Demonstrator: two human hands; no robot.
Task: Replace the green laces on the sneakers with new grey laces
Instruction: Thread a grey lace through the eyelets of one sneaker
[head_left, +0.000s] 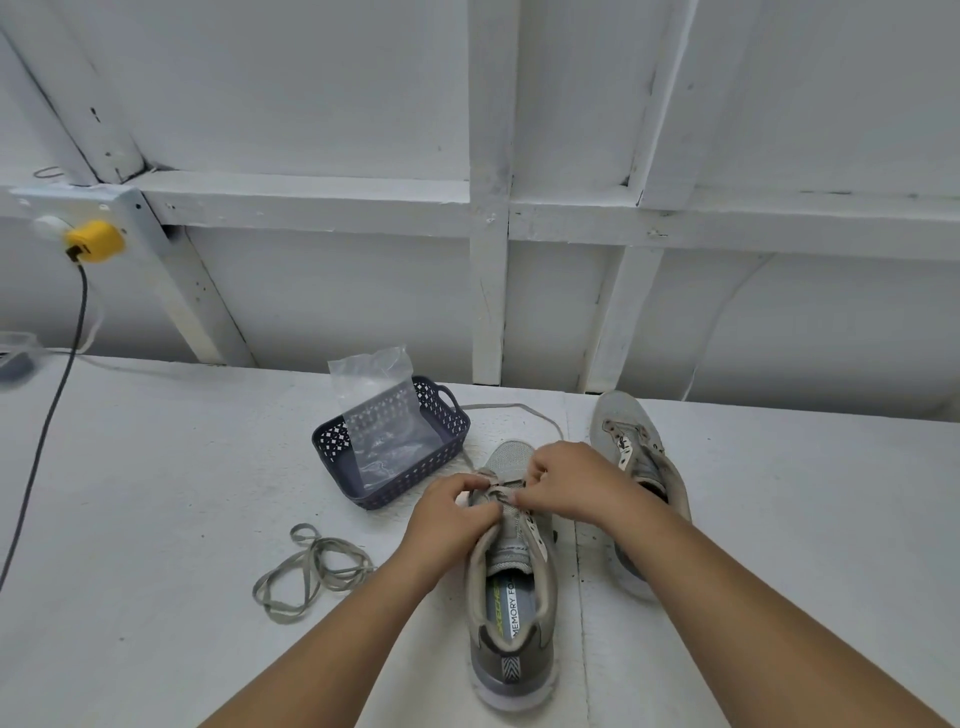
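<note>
A white table (156, 493) carried everything, set against a white panelled wall (311, 104). Nearest the person stood a grey sneaker (511, 597), heel toward the camera and toe pointing away, its insole lettering showing. A second grey sneaker (636, 467) lay just to its right and farther back, tipped toward the side, with no lace visible in its eyelets. Left of the toes sat a dark blue perforated basket (332, 441) with a clear plastic bag (376, 410) leaning up out of it.

The left hand (449, 512) and the right hand (569, 483) met over the near sneaker's lower eyelets. The left hand's fingers (467, 486) were curled and pinched the grey lace (519, 410) at the eyelet row; the right hand's fingers were likewise curled in on the lace there. From the hands the lace trailed away over the table in a loop behind the basket.

A loose tangle of greenish lace (311, 571) lay on the table left of the near sneaker, well apart from it. At far left a yellow plug (96, 241) sat in a wall socket, its dark cable (57, 395) hanging down across the table.
</note>
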